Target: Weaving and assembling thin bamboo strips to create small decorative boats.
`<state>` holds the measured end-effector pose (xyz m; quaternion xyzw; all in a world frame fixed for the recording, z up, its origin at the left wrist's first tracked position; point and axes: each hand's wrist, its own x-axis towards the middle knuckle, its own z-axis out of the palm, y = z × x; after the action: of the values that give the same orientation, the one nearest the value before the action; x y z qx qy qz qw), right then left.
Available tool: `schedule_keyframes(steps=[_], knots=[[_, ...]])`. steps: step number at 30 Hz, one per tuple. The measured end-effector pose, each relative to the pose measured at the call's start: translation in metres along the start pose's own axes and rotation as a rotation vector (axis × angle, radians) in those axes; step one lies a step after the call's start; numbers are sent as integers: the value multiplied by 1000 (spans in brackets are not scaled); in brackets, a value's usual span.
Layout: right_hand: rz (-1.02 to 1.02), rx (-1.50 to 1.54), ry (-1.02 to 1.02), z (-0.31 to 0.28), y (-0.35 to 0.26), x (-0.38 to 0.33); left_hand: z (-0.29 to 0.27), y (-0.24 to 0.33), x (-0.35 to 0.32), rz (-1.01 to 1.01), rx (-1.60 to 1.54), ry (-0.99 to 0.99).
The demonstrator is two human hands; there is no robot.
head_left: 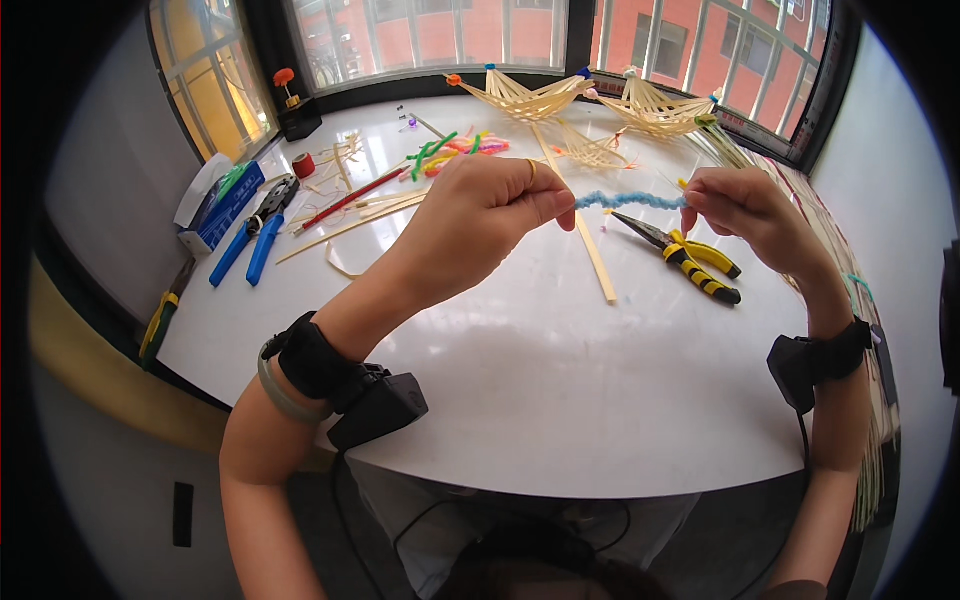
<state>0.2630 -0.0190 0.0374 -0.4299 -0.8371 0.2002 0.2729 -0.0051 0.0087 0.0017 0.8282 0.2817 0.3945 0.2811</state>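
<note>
Item: pipe cleaner (630, 200), light blue, fuzzy, slightly wavy, stretched level in the air above the bench, upper centre of the frame.

Left hand (480, 215): fingers clenched into a loose fist, thumb and forefinger pinching the left end of the pipe cleaner; a ring on one finger. Wrist carries a black strap with a boxy black device and a pale green bangle.

Right hand (750, 210): fingers curled, tips pinching the right end of the pipe cleaner. Wrist carries a like black strap and device with a cable hanging down.

Bench (540, 380): white, glossy, rounded front edge, filling the middle of the frame.

Beneath the pipe cleaner, right of centre: pliers (685, 255), long-nosed, dark steel jaws, yellow-and-black grips, lying flat. Just left of them: flat bamboo strip (580, 225), pale, straight, running from the upper centre down toward mid-frame.

Behind the hands, upper centre: bundle of pipe cleaners (455, 150), green, pink and orange, fuzzy, lying in a loose heap.

Top centre and top right: two woven bamboo frames (590, 100), pale slats fanned into boat-like shapes, small coloured pompoms at the tips.

Upper left: blue-handled pliers (255, 230), lying flat; loose thin bamboo splints (350, 215), scattered; red spool (303, 165), small, cylindrical; blue box (225, 205) at the bench edge.

Right edge: long bamboo strips (835, 250), laid side by side along the bench rim.
</note>
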Motion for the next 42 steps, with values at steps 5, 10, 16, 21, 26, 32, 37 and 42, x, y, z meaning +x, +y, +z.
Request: schedule_keyframes(steps=[5,10,16,21,26,32,37,42], knots=[[64,85,-145,-15,16,2,-2,-7,2,21,-13,1],[155,269,-166,-9,18,4,-6,-8,3,-125,19,-36],[116,168,99,-5,17,3,-7,-20,5,-60,20,43],[66,230,-57,-12,31,4,-17,-17,6,-110,69,-2],[110,351,-113,-9,32,3,-20,-3,10,-323,131,-96],[69,466,-151,17,3,9,11,-6,8,295,396,184],[83,601,-130,33,-15,5,18,11,3,259,249,-19],[65,800,-111,38,-21,1,19,13,0,388,389,132]])
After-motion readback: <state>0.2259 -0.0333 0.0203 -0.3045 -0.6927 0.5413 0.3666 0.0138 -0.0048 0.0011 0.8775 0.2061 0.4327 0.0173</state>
